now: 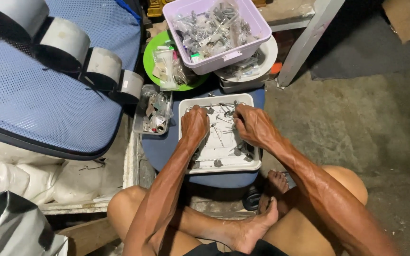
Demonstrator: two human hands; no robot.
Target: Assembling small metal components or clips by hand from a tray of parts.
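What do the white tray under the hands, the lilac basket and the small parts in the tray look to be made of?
White tray: probably plastic, matte, with a moulded rounded rim. Lilac basket: plastic, smooth with a slight sheen and thin moulded walls. Small parts: likely metal, grey and glinting, screw-like; too small to confirm.

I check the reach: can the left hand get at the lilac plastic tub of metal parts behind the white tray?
Probably yes: the left hand rests on the white tray, with nothing between it and the lilac plastic tub.

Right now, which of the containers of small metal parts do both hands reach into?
The white tray on the blue stool. The left hand and right hand are both in it; the lilac tub and clear tray go untouched.
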